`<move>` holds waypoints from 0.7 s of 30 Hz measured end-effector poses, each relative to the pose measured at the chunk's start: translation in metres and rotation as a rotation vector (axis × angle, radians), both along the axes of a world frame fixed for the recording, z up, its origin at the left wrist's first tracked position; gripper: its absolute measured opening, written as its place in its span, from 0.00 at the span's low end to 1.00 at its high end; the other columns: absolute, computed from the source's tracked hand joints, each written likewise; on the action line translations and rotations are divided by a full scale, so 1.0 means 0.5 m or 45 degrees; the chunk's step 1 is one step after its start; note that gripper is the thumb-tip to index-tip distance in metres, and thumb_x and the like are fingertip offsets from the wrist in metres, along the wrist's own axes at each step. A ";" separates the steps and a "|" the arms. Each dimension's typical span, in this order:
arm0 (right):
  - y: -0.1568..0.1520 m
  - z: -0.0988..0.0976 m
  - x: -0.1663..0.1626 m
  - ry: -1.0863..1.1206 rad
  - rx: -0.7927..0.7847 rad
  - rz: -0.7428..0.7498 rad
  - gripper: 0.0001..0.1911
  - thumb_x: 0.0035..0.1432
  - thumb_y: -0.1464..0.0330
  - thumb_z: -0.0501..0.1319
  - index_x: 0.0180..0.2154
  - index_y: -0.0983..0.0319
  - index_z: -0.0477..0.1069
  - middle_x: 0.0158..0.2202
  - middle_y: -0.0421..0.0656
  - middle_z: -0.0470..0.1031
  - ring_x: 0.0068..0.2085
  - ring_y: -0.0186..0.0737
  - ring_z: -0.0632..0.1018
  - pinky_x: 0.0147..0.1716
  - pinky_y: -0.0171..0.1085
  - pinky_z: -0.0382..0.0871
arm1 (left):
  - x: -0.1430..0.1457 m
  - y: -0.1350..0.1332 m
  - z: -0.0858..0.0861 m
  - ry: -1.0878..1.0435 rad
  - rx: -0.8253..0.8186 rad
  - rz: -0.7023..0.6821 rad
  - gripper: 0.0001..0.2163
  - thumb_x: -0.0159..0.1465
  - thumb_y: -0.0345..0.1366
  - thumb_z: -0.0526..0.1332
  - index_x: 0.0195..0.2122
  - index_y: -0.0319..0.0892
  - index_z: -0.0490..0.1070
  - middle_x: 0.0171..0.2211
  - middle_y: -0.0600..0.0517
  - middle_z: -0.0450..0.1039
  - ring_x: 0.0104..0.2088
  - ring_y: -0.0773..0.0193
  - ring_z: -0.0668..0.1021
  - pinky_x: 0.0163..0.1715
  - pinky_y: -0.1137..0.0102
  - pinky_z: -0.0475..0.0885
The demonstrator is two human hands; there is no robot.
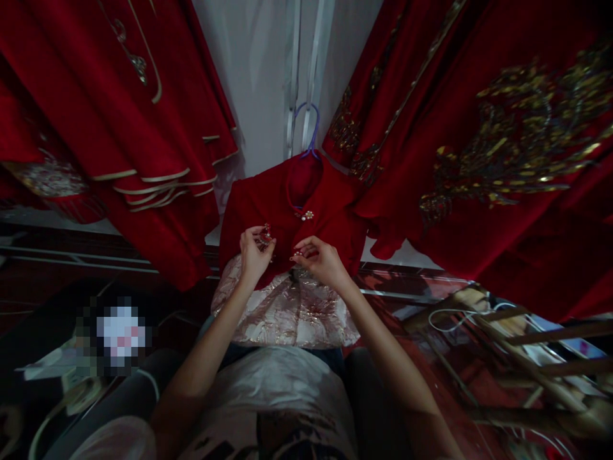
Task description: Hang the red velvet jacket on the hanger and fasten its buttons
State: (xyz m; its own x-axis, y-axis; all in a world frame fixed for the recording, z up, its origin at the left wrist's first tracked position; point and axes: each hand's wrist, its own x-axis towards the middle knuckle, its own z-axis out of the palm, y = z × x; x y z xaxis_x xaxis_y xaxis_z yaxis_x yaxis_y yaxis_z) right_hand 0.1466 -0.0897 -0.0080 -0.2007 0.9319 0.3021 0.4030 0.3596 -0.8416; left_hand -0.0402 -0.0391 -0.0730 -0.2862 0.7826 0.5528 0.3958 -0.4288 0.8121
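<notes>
In front of me a red jacket (261,188) with a pale brocade lower part (297,310) hangs on a purple hanger (315,128). A beaded ornament (307,216) sits at its collar. My left hand (256,252) is closed on a red jewelled ornament (265,235), held up before the jacket's chest. To the right, my right hand (323,260) pinches a small beaded piece (297,255) between thumb and fingers. Both hands are close to the jacket front, slightly apart from each other. Exactly how each small piece is shaped is too dim to tell.
Red garments with pale trim (158,115) hang at the left, and a red garment with gold embroidery (517,134) hangs at the right. A wooden frame (522,345) with white cords stands at lower right. A power strip (81,393) lies at lower left.
</notes>
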 end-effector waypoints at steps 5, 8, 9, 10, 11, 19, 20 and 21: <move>0.000 0.000 -0.006 -0.017 0.013 0.010 0.10 0.50 0.67 0.67 0.36 0.61 0.74 0.30 0.40 0.75 0.32 0.32 0.75 0.31 0.31 0.69 | -0.013 0.043 -0.023 0.151 -0.025 0.004 0.13 0.58 0.36 0.64 0.41 0.41 0.63 0.33 0.51 0.69 0.32 0.66 0.74 0.33 0.70 0.71; 0.000 -0.001 -0.009 -0.027 0.002 0.003 0.09 0.50 0.67 0.67 0.36 0.62 0.74 0.30 0.40 0.75 0.31 0.32 0.75 0.31 0.30 0.69 | -0.013 0.043 -0.019 0.162 -0.026 -0.043 0.06 0.61 0.34 0.59 0.39 0.42 0.63 0.31 0.52 0.69 0.31 0.67 0.74 0.33 0.71 0.71; 0.000 -0.001 -0.010 -0.025 0.000 0.006 0.09 0.50 0.67 0.66 0.36 0.62 0.74 0.30 0.40 0.76 0.32 0.32 0.75 0.31 0.31 0.69 | -0.013 0.043 -0.017 0.170 -0.012 -0.037 0.06 0.61 0.35 0.59 0.38 0.42 0.63 0.32 0.51 0.69 0.32 0.66 0.74 0.33 0.71 0.71; 0.000 -0.002 -0.010 -0.021 -0.002 0.008 0.09 0.51 0.67 0.66 0.36 0.62 0.74 0.30 0.40 0.76 0.32 0.32 0.75 0.32 0.31 0.69 | -0.013 0.043 -0.015 0.176 0.002 -0.018 0.07 0.61 0.35 0.60 0.38 0.42 0.63 0.33 0.51 0.69 0.32 0.66 0.74 0.33 0.71 0.71; 0.000 -0.002 -0.009 -0.018 -0.007 0.010 0.10 0.51 0.67 0.66 0.37 0.62 0.74 0.31 0.41 0.76 0.33 0.32 0.76 0.32 0.31 0.69 | -0.013 0.043 -0.014 0.177 0.009 0.002 0.08 0.60 0.36 0.61 0.38 0.42 0.63 0.34 0.50 0.69 0.32 0.66 0.74 0.32 0.71 0.71; 0.003 0.036 -0.005 0.251 -0.439 0.476 0.15 0.47 0.65 0.68 0.38 0.64 0.72 0.31 0.41 0.76 0.32 0.32 0.76 0.33 0.33 0.74 | -0.009 0.033 0.014 0.090 0.013 -0.056 0.07 0.58 0.34 0.61 0.37 0.41 0.68 0.31 0.52 0.73 0.31 0.67 0.76 0.34 0.73 0.71; 0.009 0.040 -0.012 0.313 -0.492 0.533 0.16 0.48 0.65 0.68 0.39 0.63 0.72 0.31 0.41 0.76 0.32 0.32 0.77 0.33 0.34 0.75 | -0.008 0.030 0.018 0.044 0.003 -0.095 0.06 0.58 0.34 0.61 0.36 0.41 0.69 0.31 0.51 0.74 0.31 0.67 0.76 0.34 0.73 0.72; 0.018 0.042 -0.022 0.363 -0.504 0.555 0.16 0.48 0.65 0.68 0.39 0.63 0.72 0.32 0.40 0.76 0.33 0.32 0.77 0.34 0.34 0.75 | -0.006 0.026 0.022 -0.019 -0.012 -0.143 0.06 0.58 0.35 0.61 0.36 0.40 0.70 0.32 0.51 0.75 0.31 0.67 0.77 0.35 0.72 0.72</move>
